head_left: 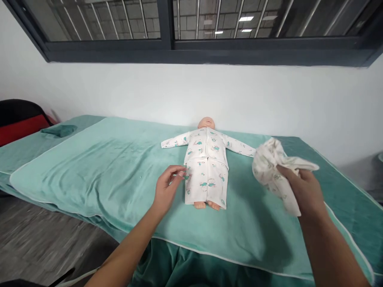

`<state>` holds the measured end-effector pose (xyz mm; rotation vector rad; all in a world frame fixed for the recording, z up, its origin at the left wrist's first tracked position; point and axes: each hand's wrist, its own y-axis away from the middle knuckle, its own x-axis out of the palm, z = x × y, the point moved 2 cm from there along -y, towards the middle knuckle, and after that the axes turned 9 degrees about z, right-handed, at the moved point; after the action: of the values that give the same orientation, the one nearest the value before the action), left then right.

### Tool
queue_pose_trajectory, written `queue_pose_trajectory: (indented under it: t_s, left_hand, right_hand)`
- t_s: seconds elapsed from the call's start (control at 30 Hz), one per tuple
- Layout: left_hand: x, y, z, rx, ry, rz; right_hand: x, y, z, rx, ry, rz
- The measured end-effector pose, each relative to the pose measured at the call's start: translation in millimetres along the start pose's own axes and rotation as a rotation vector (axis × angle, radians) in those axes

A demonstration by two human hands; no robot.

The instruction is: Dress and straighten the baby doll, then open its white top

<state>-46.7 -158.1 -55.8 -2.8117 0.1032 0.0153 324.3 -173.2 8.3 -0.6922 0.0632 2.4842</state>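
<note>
A baby doll (206, 122) lies on its back with its arms spread. It wears a white printed top (206, 143) and matching white trousers (197, 183), and its feet show below the hems. My left hand (167, 187) hovers at the left edge of the trousers, its fingers loosely bent and the thumb slightly apart from them. Whether the fingertips touch the fabric is unclear. On the right, my right hand (305, 191) is closed around a bunched white printed cloth garment (271, 163), held above the bed, with part of it hanging down.
A light green blanket (89, 171) with soft wrinkles covers the bed, over a darker green sheet (338, 183). Behind stands a white wall (134, 91) below a dark-framed window (191, 52). A black and red object (20, 123) is at the far left, near a folded green cloth (60, 130).
</note>
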Motion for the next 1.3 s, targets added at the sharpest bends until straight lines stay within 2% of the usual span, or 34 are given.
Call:
queue_pose_trajectory:
  t_s: [0.07, 0.1, 0.13, 0.2, 0.23, 0.27, 0.33, 0.4, 0.5, 0.6, 0.67, 0.77, 0.93, 1.3]
  left_hand:
    - [-1.0, -14.0, 14.6, -0.022, -0.053, -0.052]
    - [0.5, -22.6, 20.3, -0.021, -0.086, -0.070]
    - [3.2, -32.7, 24.8, -0.009, -0.122, -0.078]
    - [11.7, -57.3, 29.8, 0.039, -0.192, -0.078]
    - [17.2, -71.8, 30.7, 0.066, -0.222, -0.073]
    - [23.2, -87.8, 30.9, 0.087, -0.248, -0.066]
    - [36.6, -122.7, 29.8, 0.107, -0.290, -0.046]
    - [50.6, -159.2, 27.6, 0.099, -0.352, 0.007]
    - [69.2, -208.0, 26.7, 0.079, -0.446, 0.137]
    - [80.2, -239.2, 33.1, 0.088, -0.481, 0.228]
    - [83.4, -247.8, 40.9, 0.099, -0.538, 0.249]
    - [85.2, -247.2, 51.0, 0.122, -0.663, 0.248]
    - [85.1, -239.4, 52.2, 0.120, -0.704, 0.257]
    - [81.7, -236.5, 48.4, 0.063, -0.644, 0.243]
  right_hand:
    - [-0.3, -12.6, -30.8, 0.021, 0.080, 0.033]
    - [0.7, -14.7, -40.5, -0.002, 0.111, 0.000]
    - [1.6, -13.5, -45.0, -0.060, 0.144, -0.093]
    - [5.2, -2.7, -38.1, -0.278, 0.222, -0.358]
    - [10.0, 4.8, -28.7, -0.416, 0.249, -0.442]
    - [17.5, 11.4, -17.1, -0.546, 0.253, -0.464]
    - [40.8, 16.6, 8.1, -0.695, 0.221, -0.377]
    - [75.2, 6.9, 32.4, -0.747, 0.130, -0.201]
    - [139.1, -34.4, 60.9, -0.639, -0.010, 0.061]
    - [195.9, -86.0, 79.0, -0.497, -0.058, 0.251]
    - [219.8, -112.5, 83.4, -0.434, -0.059, 0.351]
    - [232.3, -131.7, 79.7, -0.434, -0.101, 0.419]
    - [228.7, -131.4, 69.9, -0.418, -0.166, 0.425]
    - [230.7, -125.6, 73.6, -0.390, -0.161, 0.409]
